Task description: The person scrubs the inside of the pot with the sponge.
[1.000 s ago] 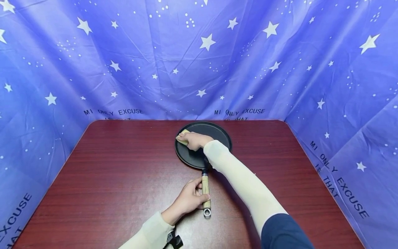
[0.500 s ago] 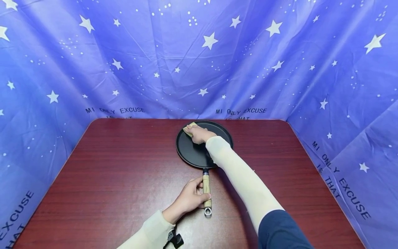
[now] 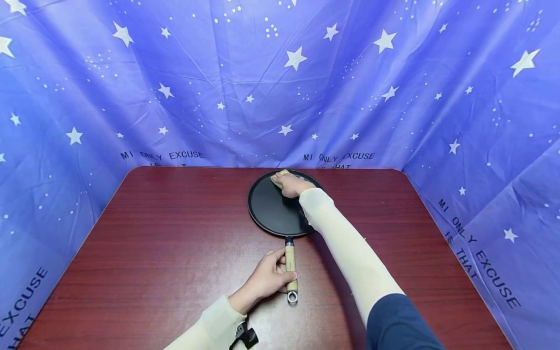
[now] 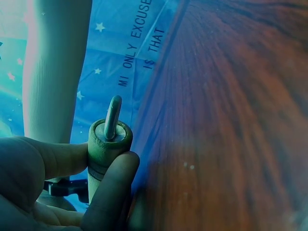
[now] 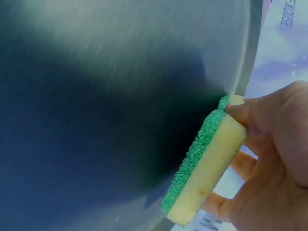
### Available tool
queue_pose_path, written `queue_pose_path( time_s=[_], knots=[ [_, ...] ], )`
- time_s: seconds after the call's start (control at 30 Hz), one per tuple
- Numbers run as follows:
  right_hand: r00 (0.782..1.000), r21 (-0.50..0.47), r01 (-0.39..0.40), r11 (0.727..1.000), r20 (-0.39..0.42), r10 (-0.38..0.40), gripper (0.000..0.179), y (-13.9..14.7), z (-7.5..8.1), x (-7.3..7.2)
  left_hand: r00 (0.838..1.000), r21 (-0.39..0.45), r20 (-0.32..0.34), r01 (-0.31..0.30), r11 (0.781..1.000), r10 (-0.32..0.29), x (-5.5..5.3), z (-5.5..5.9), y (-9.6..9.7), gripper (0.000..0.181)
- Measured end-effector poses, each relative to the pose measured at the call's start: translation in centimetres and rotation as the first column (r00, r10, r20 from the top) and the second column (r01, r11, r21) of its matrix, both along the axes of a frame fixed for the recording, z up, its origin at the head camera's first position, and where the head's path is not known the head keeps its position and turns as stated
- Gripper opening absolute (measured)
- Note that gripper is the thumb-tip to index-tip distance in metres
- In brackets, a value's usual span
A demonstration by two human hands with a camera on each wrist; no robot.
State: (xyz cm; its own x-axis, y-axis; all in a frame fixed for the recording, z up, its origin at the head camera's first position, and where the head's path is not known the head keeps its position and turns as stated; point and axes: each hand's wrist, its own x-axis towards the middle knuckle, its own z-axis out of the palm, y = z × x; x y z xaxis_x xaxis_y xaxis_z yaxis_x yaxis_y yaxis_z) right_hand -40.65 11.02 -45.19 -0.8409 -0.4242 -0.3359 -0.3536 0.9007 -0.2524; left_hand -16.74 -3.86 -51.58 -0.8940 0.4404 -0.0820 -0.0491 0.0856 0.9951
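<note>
Black pan (image 3: 280, 214) looks mostly wiped. Right hand (image 3: 292, 184) squeezes the sponge (image 5: 204, 166) at the far rim; left hand (image 3: 267, 279) grips the wooden handle (image 3: 289, 265).

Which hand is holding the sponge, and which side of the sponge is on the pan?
The right hand grips the sponge, far up on the black pan. Its green scrubby side faces the pan. The left hand holds only the wooden handle.
</note>
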Motion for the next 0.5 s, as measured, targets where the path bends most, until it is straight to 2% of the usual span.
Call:
queue_pose_path(
  time_s=[0.23,0.5],
  knots=[
    [1.000,0.000,0.021,1.000,0.022,-0.021,0.072,2.3,0.6,0.0,1.000,0.007,0.011,-0.014,1.000,0.014,0.1,0.1,0.0,0.062],
    [0.999,0.031,0.004,1.000,0.043,-0.006,0.065,5.4,1.6,1.1,1.000,0.006,0.012,-0.015,1.000,0.015,0.2,0.4,-0.1,0.059]
  ],
)
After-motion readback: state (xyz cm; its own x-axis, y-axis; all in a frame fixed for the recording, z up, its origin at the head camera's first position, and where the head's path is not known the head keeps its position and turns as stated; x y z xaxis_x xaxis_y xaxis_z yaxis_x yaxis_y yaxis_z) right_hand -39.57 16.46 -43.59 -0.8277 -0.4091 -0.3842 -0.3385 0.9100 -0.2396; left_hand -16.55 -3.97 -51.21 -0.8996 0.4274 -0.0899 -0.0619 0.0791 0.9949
